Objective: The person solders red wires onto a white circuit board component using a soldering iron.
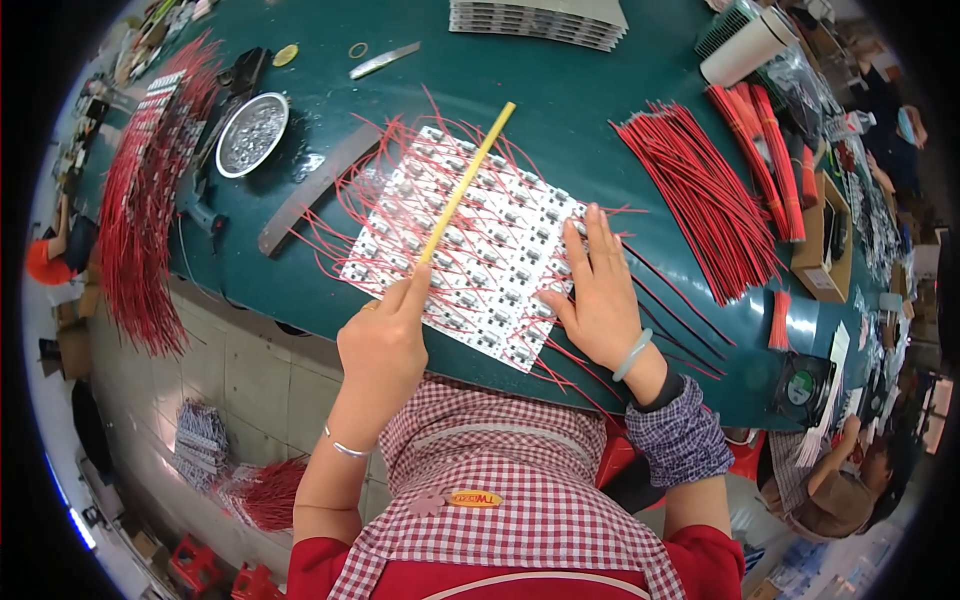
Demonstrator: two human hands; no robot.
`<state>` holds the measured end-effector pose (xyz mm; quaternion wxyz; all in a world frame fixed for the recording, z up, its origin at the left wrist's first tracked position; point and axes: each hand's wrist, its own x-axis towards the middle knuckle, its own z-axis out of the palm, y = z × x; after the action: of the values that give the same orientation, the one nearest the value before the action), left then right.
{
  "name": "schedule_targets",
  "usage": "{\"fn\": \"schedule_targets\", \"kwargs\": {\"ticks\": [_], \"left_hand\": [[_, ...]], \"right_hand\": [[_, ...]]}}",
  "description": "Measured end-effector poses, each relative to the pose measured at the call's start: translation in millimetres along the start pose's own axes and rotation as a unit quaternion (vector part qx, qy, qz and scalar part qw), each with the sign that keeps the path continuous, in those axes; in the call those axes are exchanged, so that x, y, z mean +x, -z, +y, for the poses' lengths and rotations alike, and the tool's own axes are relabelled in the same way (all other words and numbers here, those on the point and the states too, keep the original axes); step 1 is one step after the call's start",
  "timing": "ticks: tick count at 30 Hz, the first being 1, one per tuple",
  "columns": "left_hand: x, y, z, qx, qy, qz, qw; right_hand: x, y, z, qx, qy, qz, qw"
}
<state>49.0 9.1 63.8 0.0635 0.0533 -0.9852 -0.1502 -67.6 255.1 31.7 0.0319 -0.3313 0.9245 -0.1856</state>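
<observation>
A white circuit board panel (525, 352) lies tilted on the table before me, set with rows of small dark parts and thin red wires. My left hand (385, 325) is closed around the lower end of a thin yellow stick (468, 182), which slants up across the panel. Flat on the panel's right edge rests my right hand (603, 290), fingers stretched out and holding nothing. Red and dark wires (675, 285) run out from under and beside it. Against the panel's left side, a dull metal bar (320, 190) lies among the wire ends.
Left on the green table (350, 95) are a bowl of small bits (253, 135) and wired panels (150, 215). Stacked boards (540, 20) stand at the back. Rightward lie loose red wires (700, 200), a cardboard box (825, 245) and a black fan (803, 388); another person (835, 490) sits nearby.
</observation>
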Motion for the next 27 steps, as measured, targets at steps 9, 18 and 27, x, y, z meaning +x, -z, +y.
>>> {"fn": "schedule_targets", "kwargs": {"ticks": [9, 18, 27], "left_hand": [[60.8, -6.0, -103.9, 0.059, 0.034, 0.212, 0.975], [95.1, 4.0, -147.6, 0.052, 0.051, 0.038, 0.997], [65.6, 17.1, -137.1, -0.088, 0.167, 0.257, 0.948]], "right_hand": [[-0.7, 4.4, -8.7, -0.001, -0.015, -0.012, 1.000], [-2.8, 2.9, -6.9, -0.004, -0.017, 0.003, 1.000], [-2.3, 2.4, -11.8, -0.003, -0.022, -0.004, 1.000]]}}
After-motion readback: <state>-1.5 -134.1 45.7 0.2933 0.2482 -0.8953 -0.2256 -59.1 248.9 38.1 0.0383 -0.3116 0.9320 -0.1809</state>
